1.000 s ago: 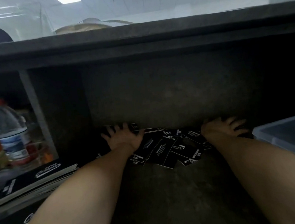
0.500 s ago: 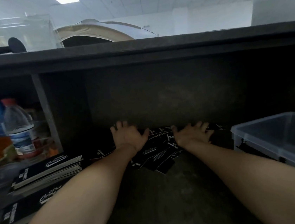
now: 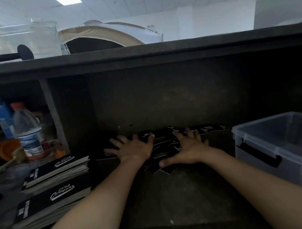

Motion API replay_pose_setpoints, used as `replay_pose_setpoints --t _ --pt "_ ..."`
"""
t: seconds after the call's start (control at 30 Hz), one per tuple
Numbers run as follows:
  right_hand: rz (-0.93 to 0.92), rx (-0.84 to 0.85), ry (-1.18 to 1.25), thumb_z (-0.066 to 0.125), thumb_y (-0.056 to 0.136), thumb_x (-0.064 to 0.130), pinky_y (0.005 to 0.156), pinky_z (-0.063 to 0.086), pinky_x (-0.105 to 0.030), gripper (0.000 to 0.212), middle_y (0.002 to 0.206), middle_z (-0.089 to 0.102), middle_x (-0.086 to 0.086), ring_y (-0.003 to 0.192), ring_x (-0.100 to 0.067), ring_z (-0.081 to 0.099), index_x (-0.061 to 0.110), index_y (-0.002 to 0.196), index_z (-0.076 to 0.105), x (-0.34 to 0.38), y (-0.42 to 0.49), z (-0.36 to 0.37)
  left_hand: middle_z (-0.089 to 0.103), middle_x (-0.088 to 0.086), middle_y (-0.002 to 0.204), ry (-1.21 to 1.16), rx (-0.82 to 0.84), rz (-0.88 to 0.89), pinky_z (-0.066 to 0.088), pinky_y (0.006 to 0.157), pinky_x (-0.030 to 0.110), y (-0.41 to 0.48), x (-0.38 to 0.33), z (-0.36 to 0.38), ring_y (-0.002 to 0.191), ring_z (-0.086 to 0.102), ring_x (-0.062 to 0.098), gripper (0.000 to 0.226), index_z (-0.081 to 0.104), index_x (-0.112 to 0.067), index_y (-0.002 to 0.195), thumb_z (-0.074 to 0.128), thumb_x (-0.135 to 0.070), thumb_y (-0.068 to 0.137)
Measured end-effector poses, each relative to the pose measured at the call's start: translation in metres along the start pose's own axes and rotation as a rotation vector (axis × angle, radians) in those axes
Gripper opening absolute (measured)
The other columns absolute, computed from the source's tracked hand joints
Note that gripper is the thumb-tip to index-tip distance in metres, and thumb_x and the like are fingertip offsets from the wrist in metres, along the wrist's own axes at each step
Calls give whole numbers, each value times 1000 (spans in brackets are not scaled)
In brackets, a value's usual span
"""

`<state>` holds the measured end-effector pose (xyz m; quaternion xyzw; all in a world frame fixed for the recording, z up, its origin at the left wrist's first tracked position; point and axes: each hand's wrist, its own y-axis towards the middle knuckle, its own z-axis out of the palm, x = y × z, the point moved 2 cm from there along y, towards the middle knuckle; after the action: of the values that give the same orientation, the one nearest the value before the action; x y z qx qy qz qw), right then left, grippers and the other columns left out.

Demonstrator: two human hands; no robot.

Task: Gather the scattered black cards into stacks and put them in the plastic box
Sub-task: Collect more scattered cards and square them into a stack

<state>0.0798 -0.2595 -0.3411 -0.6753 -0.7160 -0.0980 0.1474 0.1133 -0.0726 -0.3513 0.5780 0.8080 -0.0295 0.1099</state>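
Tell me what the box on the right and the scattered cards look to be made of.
Box: translucent grey plastic, smooth; you can see through its walls, and it has black clip handles. Cards: probably matte black card stock with white print; they lie flat and thin under both hands, without glare.

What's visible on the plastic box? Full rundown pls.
The plastic box is translucent and greyish, rectangular with rounded corners and a thick rim. It has no lid on and sits upright on the dark surface at far right, partly cut off by the frame edge. A black latch handle lies along its near-left side, and another dark latch shows at the far side. No cards can be made out inside. Neither hand touches it; the right hand is well apart to its left.
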Motion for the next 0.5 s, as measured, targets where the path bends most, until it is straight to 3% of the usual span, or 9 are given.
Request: replay_pose_setpoints --t 0.03,0.1,0.2,0.27,0.33,0.37,0.43,0.5 --pt "10 34 -47 62 43 91 115 0 -60 138 161 -19 -4 147 -32 -18 40 152 -5 1 4 2 7 24 164 -1 52 -50 1 111 74 -1 4 1 149 -1 50 97 23 -29 156 13 -89 81" --pt "29 77 -81 62 41 92 116 6 -58 138 163 -5 -5 149 -33 -4 39 153 1 1 14 3 12 24 163 -2 89 -41 3 111 75 -4 8 5 148 4 50 102 24 -30 156 11 -93 77" --pt "-45 61 39 68 41 87 114 30 -40 124 154 35 1 140 -22 35 31 147 35 2 31 -8 27 20 159 -123 21 68 15 114 65 -8 1 1 145 23 43 92 30 -29 154 16 -87 84" --pt "16 -101 226 62 53 87 107 39 -36 103 142 51 -1 130 -22 47 24 134 55 1 47 -19 30 21 156 -187 -39 61 21 114 59 -7 1 -6 143 26 42 88 32 -25 153 23 -83 87" --pt "236 -333 198 39 75 85 111 29 -49 91 146 43 -12 137 -33 34 18 136 52 -8 62 -26 24 27 157 -169 -33 -29 19 116 57 -4 8 -6 145 20 46 98 27 -17 154 25 -86 84" --pt "355 -350 142 29 82 81 114 19 -56 90 153 28 -17 142 -38 20 16 143 43 -12 68 -24 18 30 158 -144 -1 -69 14 118 58 -3 12 -3 146 14 49 106 21 -14 156 24 -89 81" --pt "487 -235 99 22 83 80 114 0 -63 94 159 3 -24 144 -46 -3 17 152 23 -21 78 -14 8 35 159 -104 49 -84 5 119 59 -3 16 6 147 3 53 116 12 -13 158 19 -94 76" --pt "491 -205 37 18 80 83 111 -3 -65 99 159 5 -24 144 -48 -1 16 153 20 -25 88 0 13 35 158 -134 31 -44 7 119 60 -4 14 10 147 7 53 118 14 -16 158 17 -97 72"
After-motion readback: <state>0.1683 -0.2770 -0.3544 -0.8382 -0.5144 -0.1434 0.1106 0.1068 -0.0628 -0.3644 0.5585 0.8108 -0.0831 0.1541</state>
